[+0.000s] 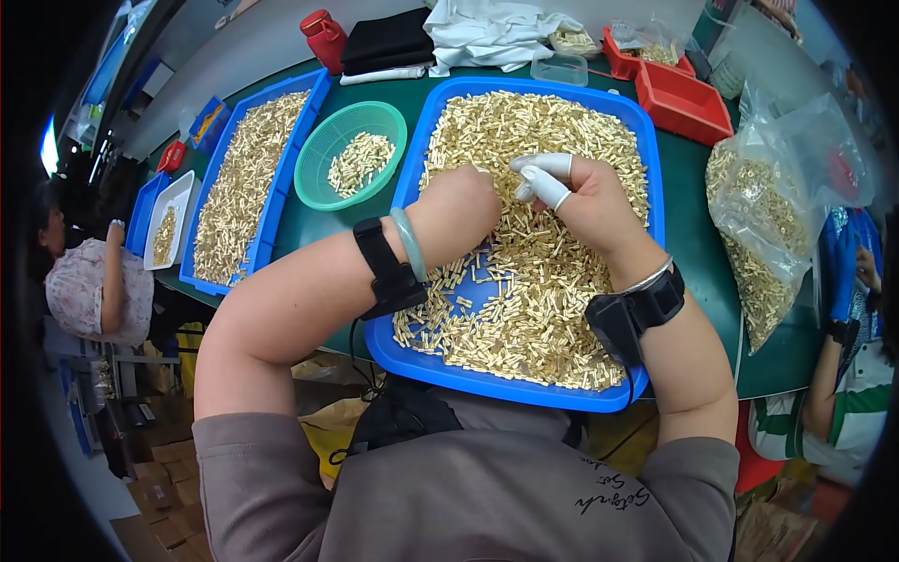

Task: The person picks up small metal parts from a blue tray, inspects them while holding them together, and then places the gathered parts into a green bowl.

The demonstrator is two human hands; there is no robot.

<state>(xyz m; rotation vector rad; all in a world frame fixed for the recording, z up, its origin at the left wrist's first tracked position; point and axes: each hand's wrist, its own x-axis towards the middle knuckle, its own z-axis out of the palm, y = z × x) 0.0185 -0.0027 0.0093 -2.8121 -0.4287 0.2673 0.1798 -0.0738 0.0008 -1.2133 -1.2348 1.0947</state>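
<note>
A large blue tray (506, 388) full of small brass-coloured metal pieces (552, 328) lies in front of me on the green table. Over the middle of it, my left hand (459, 211) is closed with the fingers curled under; whatever they grip is hidden. Just to its right, my right hand (590, 192) pinches thumb and forefinger together, both in white finger cots (548, 183). Anything between those tips is too small to make out. Part of the tray's blue bottom shows below my left hand. Dark straps circle both wrists.
Left of the tray stand a green colander (313, 178) with some pieces and a long blue tray (279, 192) of more. Red bins (684, 105) and a bulging clear bag (754, 206) are at the right. Cloths (496, 33) and a red flask (324, 42) lie behind. People work at both sides.
</note>
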